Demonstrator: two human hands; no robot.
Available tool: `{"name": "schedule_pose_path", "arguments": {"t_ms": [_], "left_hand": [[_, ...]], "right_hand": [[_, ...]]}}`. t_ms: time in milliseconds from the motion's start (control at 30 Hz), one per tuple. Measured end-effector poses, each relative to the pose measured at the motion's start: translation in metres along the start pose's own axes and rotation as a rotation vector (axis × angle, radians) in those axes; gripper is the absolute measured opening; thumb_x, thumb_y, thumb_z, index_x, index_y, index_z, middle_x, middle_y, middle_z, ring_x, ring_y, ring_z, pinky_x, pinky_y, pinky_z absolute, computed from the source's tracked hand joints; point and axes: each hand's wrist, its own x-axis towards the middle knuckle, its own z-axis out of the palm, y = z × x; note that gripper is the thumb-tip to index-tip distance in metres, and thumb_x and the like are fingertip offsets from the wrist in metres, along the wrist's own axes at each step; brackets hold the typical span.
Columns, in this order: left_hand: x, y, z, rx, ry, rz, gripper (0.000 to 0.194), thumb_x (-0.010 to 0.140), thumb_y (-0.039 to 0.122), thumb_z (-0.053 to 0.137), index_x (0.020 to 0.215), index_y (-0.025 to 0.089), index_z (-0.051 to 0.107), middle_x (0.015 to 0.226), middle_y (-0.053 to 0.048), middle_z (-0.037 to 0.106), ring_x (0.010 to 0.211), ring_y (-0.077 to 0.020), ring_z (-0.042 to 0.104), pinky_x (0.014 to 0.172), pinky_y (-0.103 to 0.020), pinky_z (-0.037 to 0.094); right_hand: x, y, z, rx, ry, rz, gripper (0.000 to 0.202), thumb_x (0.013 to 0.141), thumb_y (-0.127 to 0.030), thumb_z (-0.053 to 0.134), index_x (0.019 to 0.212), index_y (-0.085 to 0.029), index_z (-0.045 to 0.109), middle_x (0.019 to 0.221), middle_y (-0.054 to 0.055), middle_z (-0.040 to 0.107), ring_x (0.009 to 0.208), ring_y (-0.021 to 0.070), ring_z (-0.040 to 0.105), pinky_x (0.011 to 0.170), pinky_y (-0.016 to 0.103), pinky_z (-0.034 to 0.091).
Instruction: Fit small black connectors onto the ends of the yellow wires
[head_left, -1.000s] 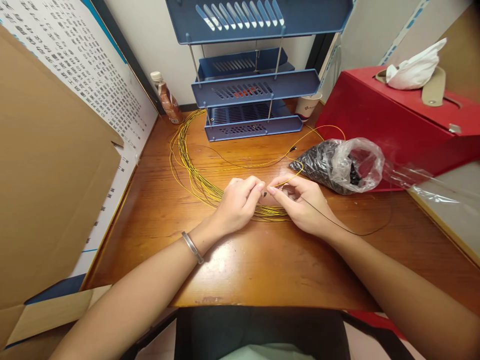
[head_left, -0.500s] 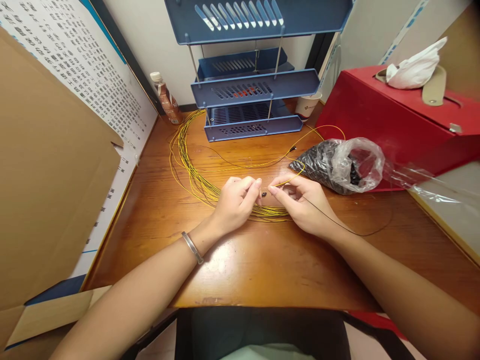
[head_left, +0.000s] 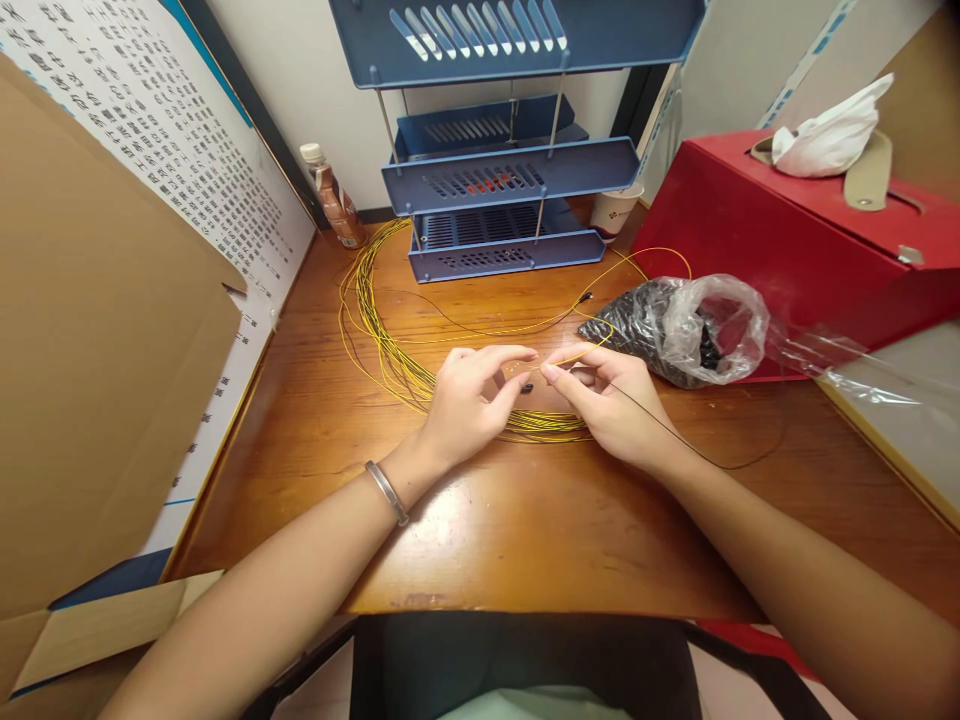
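Observation:
A coil of thin yellow and black wire lies on the wooden table, passing behind both hands. My right hand pinches the end of a yellow wire between thumb and forefinger, and a dark wire trails from it over the wrist. Just left of that pinch, my left hand has its thumb and forefinger apart around the wire tip, with nothing visible gripped. A small black piece is seen between the two hands. To the right sits an open clear plastic bag of small black parts.
Behind the coil stands a blue tiered rack. A drink bottle is at its left and a paper cup at its right. A red box with tissue stands at the right, a cardboard panel at the left.
My left thumb and forefinger have moved apart from their earlier pinch. My right hand keeps its pinch on the yellow wire, having shifted only slightly.

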Motion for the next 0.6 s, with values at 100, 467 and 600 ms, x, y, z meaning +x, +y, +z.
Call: {"name": "schedule_pose_path", "arguments": {"t_ms": [100, 467, 600], "left_hand": [[-0.0005, 0.0001, -0.0004, 0.018, -0.004, 0.01, 0.014, 0.093, 0.025, 0.069, 0.106, 0.022, 0.073, 0.091, 0.0, 0.08, 0.069, -0.014, 0.067, 0.081, -0.034, 0.046], [0.0018, -0.0017, -0.0074, 0.261, 0.0, 0.24, 0.012, 0.099, 0.02, 0.06, 0.104, 0.023, 0.07, 0.1, -0.001, 0.082, 0.074, -0.0149, 0.07, 0.089, -0.037, 0.039], [0.0024, -0.0029, -0.0085, 0.32, 0.018, 0.283, 0.011, 0.099, 0.022, 0.06, 0.102, 0.023, 0.071, 0.098, 0.0, 0.082, 0.071, -0.0149, 0.069, 0.089, -0.038, 0.039]], "right_hand": [[0.0, 0.0002, 0.0004, 0.025, -0.01, 0.009, 0.024, 0.088, -0.039, 0.07, 0.09, -0.016, 0.07, 0.073, 0.002, 0.064, 0.052, 0.0087, 0.043, 0.047, 0.024, 0.031], [0.0018, -0.0013, 0.001, 0.13, -0.045, 0.024, 0.029, 0.085, -0.045, 0.075, 0.086, -0.016, 0.069, 0.06, -0.004, 0.05, 0.049, 0.0075, 0.039, 0.045, 0.023, 0.029], [0.0014, -0.002, 0.0013, 0.128, -0.049, 0.035, 0.032, 0.084, -0.047, 0.076, 0.085, -0.016, 0.069, 0.06, -0.003, 0.052, 0.049, 0.0079, 0.039, 0.045, 0.023, 0.028]]}}
